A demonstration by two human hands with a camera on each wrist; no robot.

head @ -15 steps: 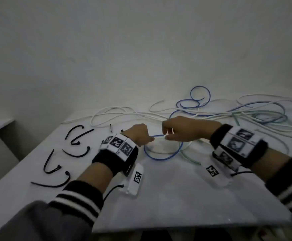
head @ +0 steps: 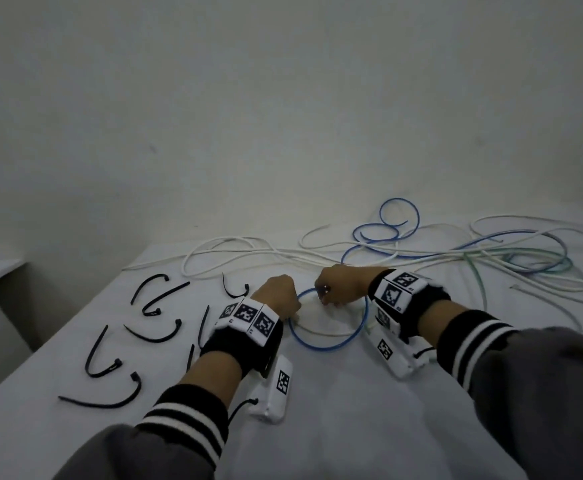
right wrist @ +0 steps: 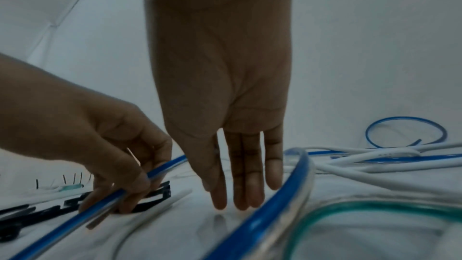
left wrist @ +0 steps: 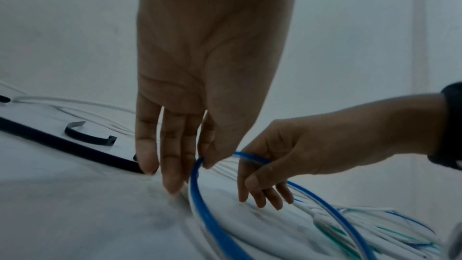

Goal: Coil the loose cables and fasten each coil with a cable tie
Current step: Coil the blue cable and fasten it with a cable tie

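White table [head: 318, 427] standing against a plain pale wall [head: 248, 98]. Thin blue plastic cable [head: 321, 347] lying in a single round loop near the table's middle. Left hand [head: 278, 295] pinching the loop's left side, thumb and forefinger clamped on it, other fingers pointing down to the surface. Right hand [head: 342, 284] gripping the loop's far side between thumb and forefinger, remaining fingers hanging straight. Loose white, blue and green cables [head: 473, 251] sprawling along the far edge. Curved black plastic cable ties [head: 151, 332] lying scattered toward the left edge.
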